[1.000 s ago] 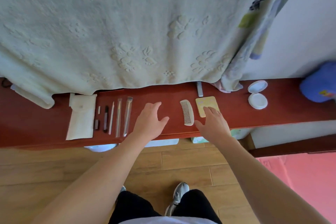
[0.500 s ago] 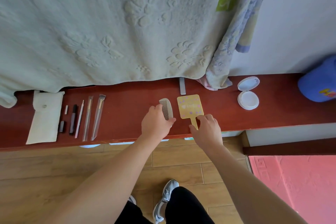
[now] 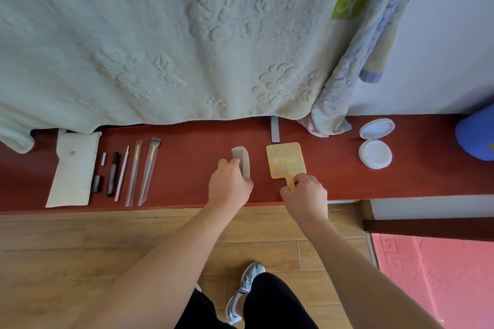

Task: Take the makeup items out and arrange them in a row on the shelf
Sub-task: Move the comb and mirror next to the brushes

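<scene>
Both hands have dropped onto their items since a second ago: left hand (image 3: 230, 185) curls its fingers over the near end of the pale grey plastic comb (image 3: 242, 157), while right hand (image 3: 304, 195) pinches the handle of the yellow dotted square hand mirror (image 3: 285, 159). Both lie 12-to-6 on the red-brown wooden shelf (image 3: 187, 168), comb at the mirror's 9 o'clock, handle pointing 6; a straightening nudge looks likely.

The one head-worn camera is looking steeply down from above and in front of the red shelf (image 3: 187, 168), facing the pale blanket (image 3: 160, 48) hanging behind the shelf. It is sitting near the shelf, also taking in the wooden floor (image 3: 66, 248) and a shoe (image 3: 242, 294) below the shelf's front edge.
</scene>
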A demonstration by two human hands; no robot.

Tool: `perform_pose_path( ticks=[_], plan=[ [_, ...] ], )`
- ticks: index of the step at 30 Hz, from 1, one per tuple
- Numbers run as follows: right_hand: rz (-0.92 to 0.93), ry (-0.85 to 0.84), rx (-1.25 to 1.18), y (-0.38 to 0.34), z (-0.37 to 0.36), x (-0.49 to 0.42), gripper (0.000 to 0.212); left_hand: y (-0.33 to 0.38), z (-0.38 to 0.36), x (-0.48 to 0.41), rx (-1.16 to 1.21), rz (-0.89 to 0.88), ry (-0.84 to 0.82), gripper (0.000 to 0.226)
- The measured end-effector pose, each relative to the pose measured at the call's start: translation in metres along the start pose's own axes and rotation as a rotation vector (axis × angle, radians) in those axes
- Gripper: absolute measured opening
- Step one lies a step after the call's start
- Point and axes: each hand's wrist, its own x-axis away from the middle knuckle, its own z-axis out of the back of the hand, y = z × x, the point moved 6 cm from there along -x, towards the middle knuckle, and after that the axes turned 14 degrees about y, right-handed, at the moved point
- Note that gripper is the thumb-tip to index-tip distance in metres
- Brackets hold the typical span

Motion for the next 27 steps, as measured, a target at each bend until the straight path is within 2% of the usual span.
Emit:
perform_pose_path(
  ticks=[7, 15, 27],
  plan=[
    [-0.010, -0.003, -0.012, -0.013, -0.001, 0.010, 0.021, -0.025, 0.015, -0.001, -0.033, 0.019, -0.003, 0.047],
    [0.026, -0.039, -0.030, -0.062, -0.022, 0.029, 0.023, -0.080, 0.042, -0.012, -0.044, 0.050, 0.013, 0.054],
    [0.049, -0.053, -0.043, -0.141, -0.068, 0.059, 0.024, -0.146, 0.067, -0.033, -0.043, -0.017, -0.005, 0.051]
  ],
)
